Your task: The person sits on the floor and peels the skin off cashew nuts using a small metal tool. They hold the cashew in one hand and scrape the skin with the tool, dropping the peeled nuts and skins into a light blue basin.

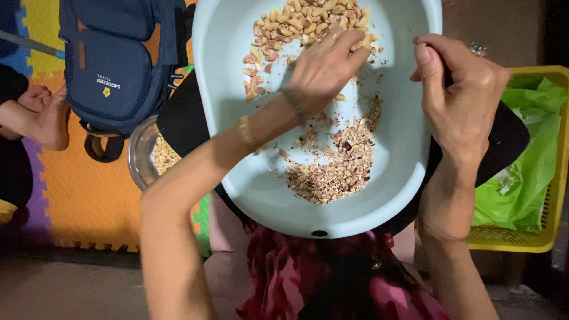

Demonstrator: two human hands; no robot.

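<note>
Your left hand (pixel 323 68) lies with fingers spread, gripping nothing, on the cashews (pixel 308 24) at the far end of the pale basin (pixel 409 160) on your lap. Your right hand (pixel 459 89) pinches closed at the rim; contents indiscernible.

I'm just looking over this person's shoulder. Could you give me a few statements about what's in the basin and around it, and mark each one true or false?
1. The left hand reaches into the pile of pale cashew nuts at the far end of the light blue basin. True.
2. The right hand lies flat in the middle of the basin. False: it is at the basin's right rim, fingers curled.
3. A heap of brownish skins and broken bits lies nearer the person than the whole nuts. True.
4. The yellow basket on the right holds red cloth. False: it holds green plastic sheeting.
5. A dark blue bag lies on the floor to the left. True.
</note>
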